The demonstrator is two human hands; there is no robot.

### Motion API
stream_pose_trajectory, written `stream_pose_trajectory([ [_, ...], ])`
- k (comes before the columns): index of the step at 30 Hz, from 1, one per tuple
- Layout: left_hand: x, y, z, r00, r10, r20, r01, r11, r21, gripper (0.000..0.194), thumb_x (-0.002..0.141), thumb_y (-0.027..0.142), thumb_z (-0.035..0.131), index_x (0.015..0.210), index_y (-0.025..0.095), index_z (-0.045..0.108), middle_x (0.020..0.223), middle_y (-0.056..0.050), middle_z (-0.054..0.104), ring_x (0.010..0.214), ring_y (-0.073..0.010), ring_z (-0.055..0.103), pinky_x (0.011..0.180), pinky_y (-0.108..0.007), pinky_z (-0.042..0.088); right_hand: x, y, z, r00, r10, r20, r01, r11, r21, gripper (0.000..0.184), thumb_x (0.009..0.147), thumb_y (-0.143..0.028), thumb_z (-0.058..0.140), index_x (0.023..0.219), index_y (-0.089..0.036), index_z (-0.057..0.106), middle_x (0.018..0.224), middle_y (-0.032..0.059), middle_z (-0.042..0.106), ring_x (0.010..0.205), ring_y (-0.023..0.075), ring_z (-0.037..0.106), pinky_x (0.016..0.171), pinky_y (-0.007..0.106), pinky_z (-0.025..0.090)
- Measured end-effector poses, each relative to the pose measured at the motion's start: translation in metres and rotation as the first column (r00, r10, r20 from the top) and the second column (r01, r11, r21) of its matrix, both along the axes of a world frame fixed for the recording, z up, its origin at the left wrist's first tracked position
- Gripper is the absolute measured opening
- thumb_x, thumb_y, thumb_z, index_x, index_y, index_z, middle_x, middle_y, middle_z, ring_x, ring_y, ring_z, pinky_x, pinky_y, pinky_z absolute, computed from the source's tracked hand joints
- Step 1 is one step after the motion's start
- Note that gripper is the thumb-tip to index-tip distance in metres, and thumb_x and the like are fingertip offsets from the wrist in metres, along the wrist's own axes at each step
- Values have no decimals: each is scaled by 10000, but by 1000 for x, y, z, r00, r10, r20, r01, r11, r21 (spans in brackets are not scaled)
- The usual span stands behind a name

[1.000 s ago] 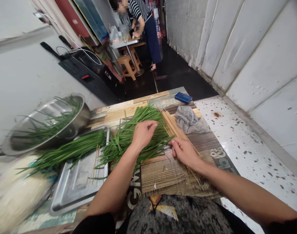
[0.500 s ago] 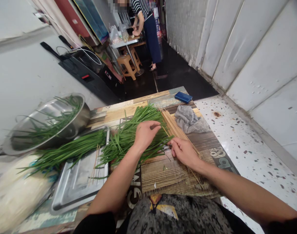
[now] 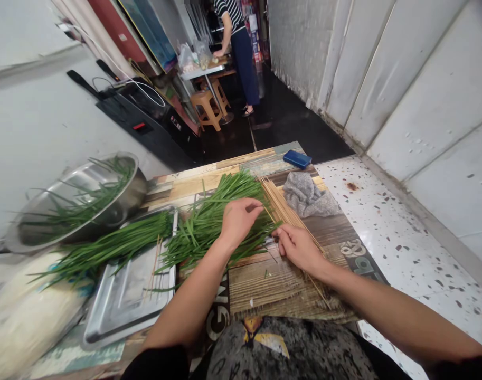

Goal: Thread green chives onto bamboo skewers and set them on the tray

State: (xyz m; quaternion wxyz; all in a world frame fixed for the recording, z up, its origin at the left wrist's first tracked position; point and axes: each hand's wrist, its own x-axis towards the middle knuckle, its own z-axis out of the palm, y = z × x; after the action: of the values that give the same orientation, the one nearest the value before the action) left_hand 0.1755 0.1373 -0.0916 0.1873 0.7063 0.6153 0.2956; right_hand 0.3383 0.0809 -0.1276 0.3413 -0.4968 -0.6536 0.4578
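Note:
My left hand [image 3: 238, 219] rests on a pile of green chives [image 3: 209, 219] in the middle of the table, fingers pinched on a few leaves at the pile's right side. My right hand [image 3: 300, 247] lies just to the right, fingers curled around a thin bamboo skewer, beside a bundle of bamboo skewers [image 3: 280, 207]. A metal tray [image 3: 125, 301] to the left carries more chives [image 3: 110, 245] threaded on skewers.
A steel bowl [image 3: 72, 203] with loose chives stands at the far left. A grey cloth [image 3: 306, 195] and a blue phone [image 3: 297, 158] lie at the table's far end. Another person [image 3: 236, 47] stands at a small table in the background.
My left hand has shifted slightly right along the chive pile. My right hand has barely moved. The person in the background has turned further away.

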Motion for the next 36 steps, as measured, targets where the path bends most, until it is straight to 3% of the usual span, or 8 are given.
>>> stream_pose_trajectory([
  [4, 2, -3, 4, 999, -13, -38, 12, 1000, -18, 141, 751, 263, 603, 820, 195, 705, 795, -18, 710, 711, -146, 626, 722, -266, 480, 0, 0, 0, 1000, -10, 8, 10, 1000, 2, 250, 891, -254, 339, 792, -181, 556, 454, -55, 514, 434, 102, 495, 513, 208, 391],
  [10, -4, -12, 18, 902, -400, -162, 392, 916, -81, 158, 798, 255, 560, 798, 213, 713, 866, -6, 705, 858, -151, 616, 820, -258, 442, 0, 2, 0, 1000, -14, 11, 14, 1000, 4, 261, 897, -271, 326, 805, -181, 554, 452, -53, 516, 434, 107, 506, 522, 210, 393],
  [15, -22, -5, 24, 912, -232, -339, 259, 965, 36, 181, 811, 278, 551, 878, 207, 704, 854, -38, 672, 830, -174, 576, 799, -307, 414, 1, 1, 2, 998, -46, 31, 46, 999, 5, 272, 889, -288, 338, 799, -183, 571, 456, -44, 528, 441, 116, 507, 517, 217, 389],
  [21, -14, -2, 13, 696, -305, -650, 361, 931, -50, 144, 793, 281, 582, 790, 204, 704, 798, -74, 589, 832, -219, 488, 721, -353, 338, 0, -1, 2, 996, -65, 56, 64, 998, 20, 278, 879, -281, 343, 777, -185, 584, 454, -35, 537, 454, 126, 520, 527, 223, 392],
  [26, -3, -6, 8, 632, -279, -723, 360, 932, -45, 184, 811, 277, 551, 729, 173, 679, 801, -88, 573, 856, -239, 466, 712, -367, 317, 0, 0, 1, 995, -67, 75, 66, 998, 16, 281, 880, -274, 348, 782, -174, 591, 450, -32, 539, 459, 125, 525, 544, 224, 398],
  [28, -3, -6, 8, 660, -272, -700, 353, 935, -31, 196, 824, 266, 531, 717, 181, 671, 801, -80, 584, 851, -235, 472, 713, -365, 316, 1, 0, 0, 995, -69, 75, 68, 998, 18, 284, 882, -271, 346, 785, -172, 594, 450, -33, 537, 463, 124, 527, 550, 223, 398],
  [31, -6, -5, 9, 772, -237, -590, 316, 948, 32, 182, 835, 267, 517, 748, 201, 662, 825, -53, 616, 839, -213, 497, 734, -352, 327, 0, -1, 0, 996, -69, 61, 68, 998, 17, 279, 882, -270, 347, 795, -173, 593, 447, -38, 530, 460, 122, 523, 541, 222, 393],
  [36, -7, -4, 8, 922, -129, -366, 167, 983, 74, 160, 857, 248, 465, 849, 179, 609, 771, -30, 650, 734, -172, 554, 727, -307, 376, -1, -1, 0, 998, -53, 31, 52, 999, 15, 279, 886, -282, 341, 798, -177, 584, 454, -42, 522, 450, 118, 507, 523, 221, 383],
])
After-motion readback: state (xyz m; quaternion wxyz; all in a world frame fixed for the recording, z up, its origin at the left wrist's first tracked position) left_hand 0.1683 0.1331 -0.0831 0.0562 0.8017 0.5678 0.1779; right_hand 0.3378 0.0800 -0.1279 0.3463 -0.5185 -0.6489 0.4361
